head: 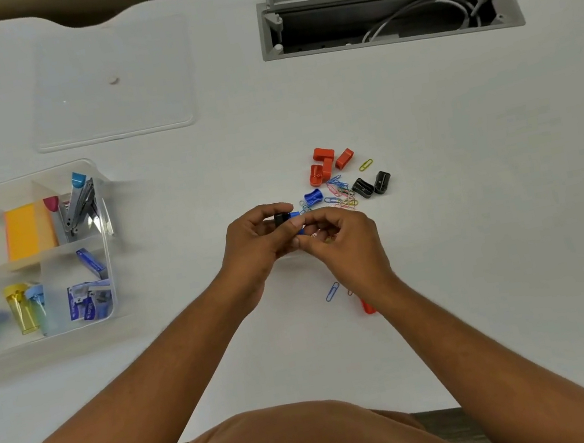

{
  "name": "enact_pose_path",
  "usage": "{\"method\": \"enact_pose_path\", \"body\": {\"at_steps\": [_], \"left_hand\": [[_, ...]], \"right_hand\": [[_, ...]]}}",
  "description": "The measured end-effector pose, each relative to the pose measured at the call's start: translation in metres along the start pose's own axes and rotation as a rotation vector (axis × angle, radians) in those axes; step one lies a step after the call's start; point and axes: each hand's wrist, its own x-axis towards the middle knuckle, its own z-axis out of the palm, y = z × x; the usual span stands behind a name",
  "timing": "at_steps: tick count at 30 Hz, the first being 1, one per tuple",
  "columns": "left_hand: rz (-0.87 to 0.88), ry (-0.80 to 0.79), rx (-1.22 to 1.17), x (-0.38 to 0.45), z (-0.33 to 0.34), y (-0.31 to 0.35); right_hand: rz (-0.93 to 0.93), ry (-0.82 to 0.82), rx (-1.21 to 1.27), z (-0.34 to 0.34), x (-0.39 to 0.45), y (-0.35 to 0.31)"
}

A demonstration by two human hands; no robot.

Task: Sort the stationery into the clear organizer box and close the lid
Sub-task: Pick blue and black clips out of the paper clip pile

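Both hands, left hand [258, 238] and right hand [339, 238], pinch small sharpeners [288, 217] gathered from the pile [344, 183]; organizer box [28, 261] part-filled, lid [109, 83] still off

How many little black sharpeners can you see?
3. Two black sharpeners lie side by side on the table, right of the paper clip pile: one, one. A third is held in the left hand. More may hide under the hands.
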Motion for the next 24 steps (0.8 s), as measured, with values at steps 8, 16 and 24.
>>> {"method": "enact_pose_path", "body": {"at_steps": [8,16,24], "left_hand": [[0.023,0.065,0.053,0.002,-0.008,-0.002],[0.026,0.053,0.058,-0.008,-0.021,-0.004],[0.067,0.053,0.031,-0.018,-0.043,-0.003]], "right_hand": [[-0.081,0.04,-0.165,-0.019,0.03,0.009],[-0.326,-0.059,-0.888,-0.013,0.06,0.021],[-0.113,0.057,-0.488,0.0,0.039,-0.003]]}}
